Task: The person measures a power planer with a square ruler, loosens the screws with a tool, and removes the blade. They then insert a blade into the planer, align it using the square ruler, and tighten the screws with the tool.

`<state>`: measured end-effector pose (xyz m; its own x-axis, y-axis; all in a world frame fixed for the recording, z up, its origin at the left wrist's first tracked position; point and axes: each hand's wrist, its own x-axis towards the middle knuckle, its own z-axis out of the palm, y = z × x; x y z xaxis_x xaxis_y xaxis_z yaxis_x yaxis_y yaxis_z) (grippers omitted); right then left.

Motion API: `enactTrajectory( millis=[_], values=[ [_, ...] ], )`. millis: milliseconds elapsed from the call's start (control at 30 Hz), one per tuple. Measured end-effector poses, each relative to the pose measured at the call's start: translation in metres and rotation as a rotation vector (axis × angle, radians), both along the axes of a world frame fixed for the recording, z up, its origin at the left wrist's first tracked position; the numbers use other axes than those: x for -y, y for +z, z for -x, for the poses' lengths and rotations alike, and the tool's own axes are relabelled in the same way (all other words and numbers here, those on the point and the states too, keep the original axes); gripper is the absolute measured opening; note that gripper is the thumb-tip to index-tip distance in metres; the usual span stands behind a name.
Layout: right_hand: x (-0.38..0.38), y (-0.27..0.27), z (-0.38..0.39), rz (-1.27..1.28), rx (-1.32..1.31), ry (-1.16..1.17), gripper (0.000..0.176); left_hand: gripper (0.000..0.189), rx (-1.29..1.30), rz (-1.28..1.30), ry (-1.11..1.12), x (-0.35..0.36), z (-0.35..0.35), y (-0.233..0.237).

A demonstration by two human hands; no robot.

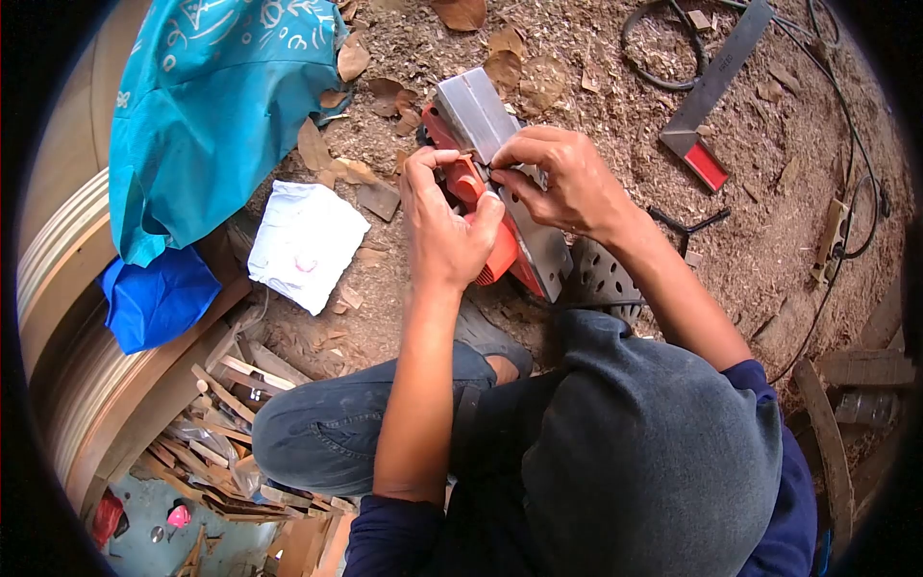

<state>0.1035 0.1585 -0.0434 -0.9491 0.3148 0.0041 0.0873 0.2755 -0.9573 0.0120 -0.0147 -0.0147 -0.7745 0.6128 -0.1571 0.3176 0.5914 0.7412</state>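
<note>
An orange-red electric planer (498, 260) lies on its side or back on the ground between my feet, its grey metal sole (478, 113) turned up toward me. My left hand (444, 219) wraps around the planer's body, thumb and fingers near the middle slot. From the right side my right hand (567, 181) reaches to the same slot, thumb and forefinger pinched together against it. Whatever sits between those fingertips is too small to make out. A black three-armed wrench (685, 228) lies on the ground right of my right wrist.
A try square (716, 82) with a red-marked stock lies at upper right, near black cable (851, 125) and a power strip (829, 240). A white cloth bag (306, 245), teal cloth (216, 125) and blue cloth (159, 296) are on the left. Wood scraps (216, 433) fill the lower left.
</note>
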Motion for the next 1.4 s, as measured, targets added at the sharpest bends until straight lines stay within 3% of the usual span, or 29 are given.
enactTrajectory(
  millis=[167, 567, 633, 733, 833, 1067, 1133, 1267, 1333, 1400],
  values=[
    [-0.002, -0.006, -0.001, -0.078, -0.125, 0.042, 0.015, 0.046, -0.037, -0.033, -0.006, 0.000, -0.004, -0.002],
    [0.003, 0.008, 0.000, 0.021, 0.006, 0.006, 0.011, 0.040, 0.028, -0.032, 0.064, -0.002, -0.007, -0.006],
    [0.008, 0.007, 0.000, 0.024, -0.006, -0.062, 0.010, 0.038, -0.119, -0.033, 0.016, -0.003, -0.006, -0.007],
    [0.018, 0.009, 0.000, -0.005, 0.005, -0.151, 0.012, 0.035, -0.093, -0.021, 0.025, -0.002, -0.006, -0.007],
    [0.018, 0.016, 0.001, 0.032, 0.099, -0.146, 0.011, 0.032, 0.037, -0.042, 0.090, 0.000, -0.007, -0.008],
    [0.010, 0.020, 0.000, 0.188, 0.267, -0.143, 0.016, 0.027, -0.067, -0.103, 0.056, 0.001, -0.005, -0.011],
    [0.011, 0.020, 0.000, 0.172, 0.267, -0.148, 0.016, 0.033, 0.094, -0.121, 0.146, 0.000, -0.006, -0.010],
    [0.011, 0.014, -0.002, 0.161, 0.238, -0.151, 0.018, 0.033, 0.103, -0.127, 0.152, 0.001, -0.006, -0.011],
    [0.011, 0.014, -0.003, 0.158, 0.230, -0.148, 0.017, 0.026, -0.122, -0.095, 0.041, 0.000, -0.003, -0.012],
    [0.012, 0.012, -0.008, 0.155, 0.223, -0.149, 0.017, 0.030, -0.001, -0.100, 0.104, 0.000, -0.006, -0.010]
  ],
)
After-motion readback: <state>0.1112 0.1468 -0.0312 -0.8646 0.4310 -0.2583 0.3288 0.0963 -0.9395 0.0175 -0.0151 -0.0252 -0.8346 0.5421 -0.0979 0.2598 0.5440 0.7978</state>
